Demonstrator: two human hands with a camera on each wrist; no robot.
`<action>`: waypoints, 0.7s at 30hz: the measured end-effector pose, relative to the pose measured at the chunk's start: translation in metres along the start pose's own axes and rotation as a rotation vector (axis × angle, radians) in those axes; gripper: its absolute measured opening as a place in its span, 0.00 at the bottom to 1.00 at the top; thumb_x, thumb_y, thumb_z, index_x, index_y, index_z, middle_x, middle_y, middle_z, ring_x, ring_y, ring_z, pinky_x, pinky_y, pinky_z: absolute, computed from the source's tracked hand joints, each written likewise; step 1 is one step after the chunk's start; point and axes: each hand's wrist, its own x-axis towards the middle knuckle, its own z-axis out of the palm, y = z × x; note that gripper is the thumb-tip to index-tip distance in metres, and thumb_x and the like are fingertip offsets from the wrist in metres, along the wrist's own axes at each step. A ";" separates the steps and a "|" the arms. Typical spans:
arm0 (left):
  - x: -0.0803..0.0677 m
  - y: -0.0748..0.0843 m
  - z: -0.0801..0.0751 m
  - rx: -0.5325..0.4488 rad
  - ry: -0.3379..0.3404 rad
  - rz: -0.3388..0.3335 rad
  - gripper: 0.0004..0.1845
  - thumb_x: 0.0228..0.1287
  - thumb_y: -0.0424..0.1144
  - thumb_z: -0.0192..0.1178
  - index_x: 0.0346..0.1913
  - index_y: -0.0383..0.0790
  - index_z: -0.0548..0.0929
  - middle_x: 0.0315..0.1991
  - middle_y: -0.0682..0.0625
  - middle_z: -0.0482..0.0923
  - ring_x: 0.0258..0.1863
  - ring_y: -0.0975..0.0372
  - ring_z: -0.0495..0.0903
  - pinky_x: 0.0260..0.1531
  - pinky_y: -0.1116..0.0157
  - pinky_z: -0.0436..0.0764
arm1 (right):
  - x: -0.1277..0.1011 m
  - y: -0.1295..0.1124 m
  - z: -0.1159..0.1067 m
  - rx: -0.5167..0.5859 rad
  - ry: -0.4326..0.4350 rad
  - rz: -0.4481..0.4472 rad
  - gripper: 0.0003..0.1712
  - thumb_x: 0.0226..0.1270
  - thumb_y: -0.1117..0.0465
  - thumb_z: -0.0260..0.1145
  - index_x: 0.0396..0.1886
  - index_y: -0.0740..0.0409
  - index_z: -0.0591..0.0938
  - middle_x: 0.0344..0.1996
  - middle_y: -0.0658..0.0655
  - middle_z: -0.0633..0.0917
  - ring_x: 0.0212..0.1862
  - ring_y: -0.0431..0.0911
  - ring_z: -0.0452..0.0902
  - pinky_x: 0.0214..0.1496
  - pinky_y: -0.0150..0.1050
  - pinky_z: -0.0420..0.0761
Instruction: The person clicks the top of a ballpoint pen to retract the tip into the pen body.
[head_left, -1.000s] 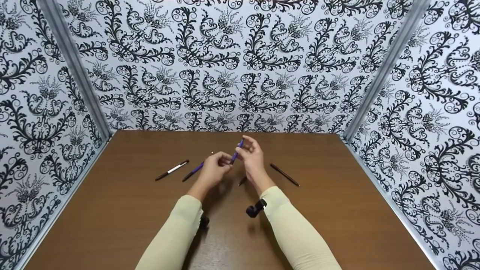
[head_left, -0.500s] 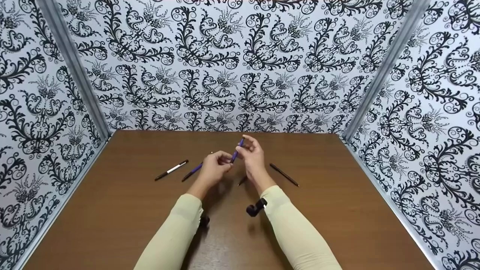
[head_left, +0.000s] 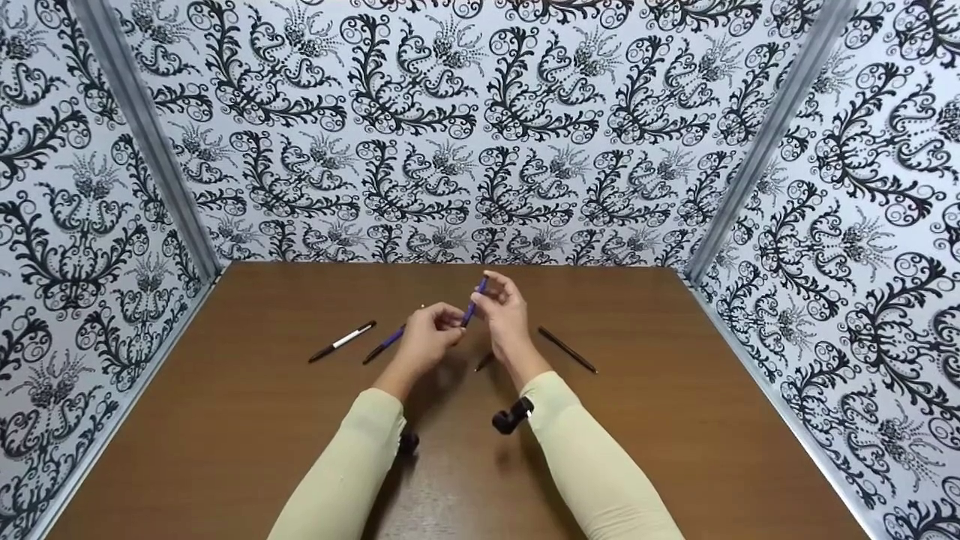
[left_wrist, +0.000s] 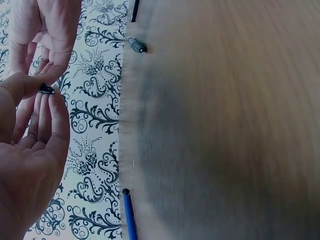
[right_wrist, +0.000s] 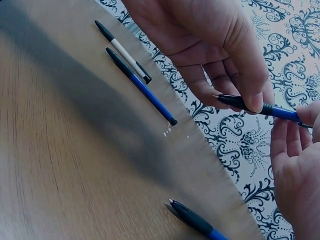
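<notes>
Over the middle of the brown table (head_left: 225, 420) both hands hold one blue pen (head_left: 472, 303) with a black tip, tilted up and away. My left hand (head_left: 448, 322) pinches its lower black tip end between thumb and fingers. The right hand (head_left: 489, 297) grips the barrel higher up. In the right wrist view the left hand (right_wrist: 250, 102) pinches the black grip section of the pen (right_wrist: 280, 112), and the right hand (right_wrist: 300, 131) holds the barrel beside it. In the left wrist view only the pen's black tip (left_wrist: 46, 89) shows at my left fingertips.
Left of the hands lie a white and black pen (head_left: 343, 340) and a blue pen (head_left: 385, 343). A dark pen (head_left: 568, 349) lies to the right, and another pen (head_left: 484, 361) is partly hidden under the right wrist. Patterned walls enclose three sides of the table.
</notes>
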 end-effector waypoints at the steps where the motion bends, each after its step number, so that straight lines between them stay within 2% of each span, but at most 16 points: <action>1: 0.000 0.000 0.000 -0.005 -0.001 -0.003 0.10 0.68 0.21 0.71 0.48 0.32 0.90 0.41 0.41 0.90 0.39 0.57 0.88 0.39 0.68 0.87 | 0.000 0.000 0.000 -0.002 0.003 0.003 0.30 0.66 0.82 0.73 0.67 0.67 0.81 0.48 0.67 0.87 0.45 0.49 0.85 0.49 0.42 0.91; 10: 0.000 0.001 0.000 0.002 0.002 -0.004 0.09 0.68 0.22 0.72 0.48 0.32 0.91 0.40 0.43 0.89 0.38 0.58 0.87 0.38 0.68 0.86 | -0.001 -0.004 0.001 -0.007 -0.001 0.009 0.35 0.67 0.83 0.70 0.72 0.66 0.77 0.45 0.61 0.86 0.45 0.49 0.84 0.50 0.43 0.91; 14: 0.001 0.002 0.000 0.002 -0.003 -0.006 0.09 0.68 0.23 0.71 0.49 0.33 0.91 0.40 0.44 0.89 0.39 0.59 0.87 0.39 0.68 0.86 | -0.001 -0.005 0.001 -0.007 -0.002 0.004 0.33 0.67 0.84 0.69 0.70 0.63 0.80 0.46 0.62 0.86 0.47 0.51 0.84 0.51 0.42 0.90; 17: 0.001 0.001 0.000 0.003 -0.006 -0.001 0.10 0.68 0.23 0.72 0.49 0.33 0.90 0.40 0.45 0.89 0.39 0.59 0.87 0.38 0.68 0.86 | -0.002 -0.005 0.001 -0.011 -0.009 -0.002 0.32 0.68 0.83 0.69 0.69 0.61 0.80 0.45 0.59 0.85 0.46 0.50 0.84 0.49 0.41 0.90; 21: 0.000 0.001 -0.001 0.008 -0.010 -0.001 0.10 0.68 0.23 0.72 0.50 0.33 0.90 0.40 0.45 0.89 0.39 0.57 0.88 0.36 0.69 0.87 | -0.003 -0.005 0.000 -0.020 -0.022 -0.006 0.33 0.69 0.82 0.69 0.72 0.64 0.77 0.43 0.57 0.84 0.45 0.47 0.83 0.48 0.40 0.89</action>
